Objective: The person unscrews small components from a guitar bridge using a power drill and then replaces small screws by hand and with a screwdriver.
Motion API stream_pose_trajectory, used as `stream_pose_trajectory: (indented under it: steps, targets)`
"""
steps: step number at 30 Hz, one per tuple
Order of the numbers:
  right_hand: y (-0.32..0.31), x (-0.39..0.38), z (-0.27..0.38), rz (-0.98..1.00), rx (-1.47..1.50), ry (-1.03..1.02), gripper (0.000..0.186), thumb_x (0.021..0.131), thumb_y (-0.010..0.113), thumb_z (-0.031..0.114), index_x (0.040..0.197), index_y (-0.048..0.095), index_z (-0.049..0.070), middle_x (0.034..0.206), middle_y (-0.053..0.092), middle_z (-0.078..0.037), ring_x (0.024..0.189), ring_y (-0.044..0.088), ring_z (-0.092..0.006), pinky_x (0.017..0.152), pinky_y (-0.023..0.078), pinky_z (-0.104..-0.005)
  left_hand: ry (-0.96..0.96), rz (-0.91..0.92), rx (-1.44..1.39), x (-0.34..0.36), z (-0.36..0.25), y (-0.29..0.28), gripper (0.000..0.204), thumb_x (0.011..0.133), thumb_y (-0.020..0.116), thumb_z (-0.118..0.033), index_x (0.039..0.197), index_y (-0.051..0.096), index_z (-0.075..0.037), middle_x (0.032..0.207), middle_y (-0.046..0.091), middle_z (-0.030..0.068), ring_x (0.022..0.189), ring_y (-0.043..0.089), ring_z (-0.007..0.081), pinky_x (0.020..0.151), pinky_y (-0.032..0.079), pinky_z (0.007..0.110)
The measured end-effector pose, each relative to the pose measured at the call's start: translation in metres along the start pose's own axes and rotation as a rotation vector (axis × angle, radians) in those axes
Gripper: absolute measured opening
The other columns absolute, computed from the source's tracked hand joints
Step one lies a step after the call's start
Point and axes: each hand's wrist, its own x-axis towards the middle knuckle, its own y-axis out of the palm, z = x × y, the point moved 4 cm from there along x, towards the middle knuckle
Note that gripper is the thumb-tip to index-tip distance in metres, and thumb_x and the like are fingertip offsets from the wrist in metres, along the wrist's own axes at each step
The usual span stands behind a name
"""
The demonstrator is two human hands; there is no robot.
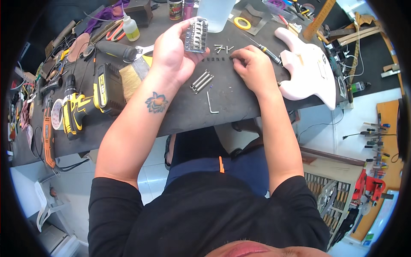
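Note:
My left hand (173, 58) holds a chrome guitar bridge (196, 36) up over the bench. Curled fingers of my right hand (252, 68) rest beside a row of small black pieces (217, 58); whether they grip one is hidden. Several silver screws (221, 48) lie just above that row. Between my arms are silver springs (201, 81) and an L-shaped hex key (210, 105). A screwdriver (268, 54) lies behind my right hand, near a white guitar body (312, 73).
The dark bench (184, 120) holds a yellow-black drill (75, 111), an orange rotary tool (48, 137), a wide brush (130, 81), a glue bottle (130, 30), a tape roll (242, 22) and a translucent container (215, 13). A tool board (381, 171) stands at the right.

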Motion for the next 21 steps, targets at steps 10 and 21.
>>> stream_pose_trajectory:
  steps: [10,21]
  targets:
    - [0.0006,0.0006,-0.0020,-0.010,0.011,-0.027,0.015,0.085,0.073,0.011,0.100,0.076,0.009,0.091,0.069,-0.008,0.082,0.069,-0.0251,0.076,0.056,-0.0364,-0.002,0.011,0.021,-0.0025,0.0044,0.0021,0.036,0.109,0.041,-0.024,0.127,0.062,-0.001,0.105,0.071,0.0143,0.084,0.068,0.0261,0.079,0.058,0.044]
    - [0.0032,-0.0015,-0.0068,-0.020,0.008,0.009,0.012,0.084,0.074,0.016,0.088,0.070,0.005,0.086,0.068,-0.007,0.081,0.068,-0.0274,0.073,0.055,-0.0396,0.007,0.038,0.032,-0.0031,0.0068,0.0007,0.034,0.108,0.042,-0.019,0.129,0.063,-0.002,0.102,0.069,0.0078,0.088,0.066,0.0210,0.076,0.057,0.044]
